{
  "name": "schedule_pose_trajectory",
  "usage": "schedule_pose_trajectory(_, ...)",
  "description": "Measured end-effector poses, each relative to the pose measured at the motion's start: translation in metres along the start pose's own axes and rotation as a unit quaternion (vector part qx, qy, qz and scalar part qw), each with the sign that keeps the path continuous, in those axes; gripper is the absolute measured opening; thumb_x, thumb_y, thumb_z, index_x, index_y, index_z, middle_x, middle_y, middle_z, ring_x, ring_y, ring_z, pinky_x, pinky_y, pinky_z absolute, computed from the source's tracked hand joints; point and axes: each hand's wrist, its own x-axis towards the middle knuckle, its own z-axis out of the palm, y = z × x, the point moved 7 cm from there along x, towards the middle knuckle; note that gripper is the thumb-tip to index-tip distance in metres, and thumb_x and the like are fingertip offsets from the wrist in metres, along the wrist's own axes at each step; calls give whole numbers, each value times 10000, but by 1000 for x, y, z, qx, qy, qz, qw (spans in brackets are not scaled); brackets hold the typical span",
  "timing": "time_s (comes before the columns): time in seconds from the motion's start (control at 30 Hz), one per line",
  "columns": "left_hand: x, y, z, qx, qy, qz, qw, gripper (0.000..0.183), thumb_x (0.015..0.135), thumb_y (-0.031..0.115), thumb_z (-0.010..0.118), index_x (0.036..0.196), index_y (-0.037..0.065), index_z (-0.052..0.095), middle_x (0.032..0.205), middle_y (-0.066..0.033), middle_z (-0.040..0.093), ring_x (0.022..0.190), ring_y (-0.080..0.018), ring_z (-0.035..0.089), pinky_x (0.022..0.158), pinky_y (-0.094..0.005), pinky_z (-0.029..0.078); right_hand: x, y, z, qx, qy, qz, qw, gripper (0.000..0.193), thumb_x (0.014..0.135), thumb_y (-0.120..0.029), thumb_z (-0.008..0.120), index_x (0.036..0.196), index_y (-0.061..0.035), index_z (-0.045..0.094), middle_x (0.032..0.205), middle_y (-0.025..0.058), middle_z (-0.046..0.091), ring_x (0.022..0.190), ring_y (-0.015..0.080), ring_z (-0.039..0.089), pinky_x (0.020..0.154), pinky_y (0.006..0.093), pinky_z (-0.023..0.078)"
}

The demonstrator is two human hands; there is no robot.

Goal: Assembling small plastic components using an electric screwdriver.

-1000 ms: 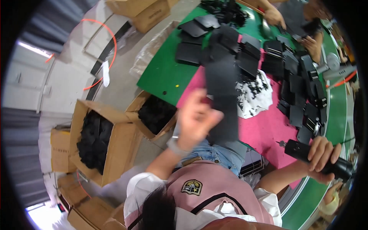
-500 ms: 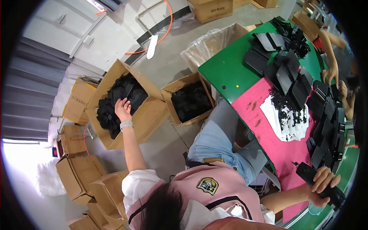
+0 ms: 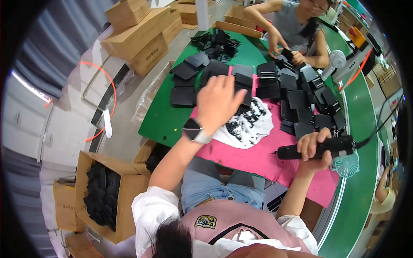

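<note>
Right hand (image 3: 314, 148) clenched round screwdriver (image 3: 289, 152); left hand (image 3: 219, 98) over black parts (image 3: 183, 97) on green table (image 3: 155, 124), grip indeterminate; carton (image 3: 136, 182) of black pieces (image 3: 101, 195) possibly finished, many table parts seemingly outstanding.

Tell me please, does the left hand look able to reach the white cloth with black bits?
Likely yes: the left hand is over the black plates, close beside the white cloth, with nothing visible standing between them.

Def a factory workshop: green surface (image 3: 155, 120) heaped with black parts (image 3: 182, 96), stacked cardboard boxes (image 3: 140, 34), co-worker (image 3: 287, 23) on the far side.
</note>
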Motion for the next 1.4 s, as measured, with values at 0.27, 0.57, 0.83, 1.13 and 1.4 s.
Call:
schedule_pose_trajectory(0.27,42,5,103,157,-169,-72,970,519,637,454,721,879,19,575,738,-156,646,749,-315,650,612,-411,526,-5,-4,-14,36,54,7,998,382,741,-305,649,928,-43,444,533,18,444,390,121,435,483,280,406)
schedule_pose_trajectory(0.57,19,42,27,-139,-91,12,986,537,570,262,751,981,11,512,824,-171,592,754,-335,598,664,-411,490,2,-13,-21,134,-28,-30,990,400,752,-314,707,936,-44,476,539,9,504,399,136,503,442,267,425)
schedule_pose_trajectory(0.83,-69,118,30,-228,-298,232,898,573,557,255,725,1035,-3,544,954,-147,568,849,-299,558,718,-380,473,-16,-49,51,342,-297,-9,892,233,763,-77,723,829,88,573,574,119,530,425,225,514,374,317,398)
schedule_pose_trajectory(1.13,-23,120,-37,-511,-189,135,827,298,653,155,697,892,-4,618,816,-120,614,814,-290,607,711,-387,493,-3,-39,33,263,-326,25,908,267,748,-100,753,856,46,556,543,116,552,426,215,555,410,302,464)
schedule_pose_trajectory(1.4,-20,112,-77,-805,-116,-51,579,115,899,246,563,935,209,666,959,48,663,882,-192,606,799,-478,450,1,-19,-4,288,-271,12,918,281,767,-129,742,886,-1,522,545,87,569,408,167,548,409,255,469)
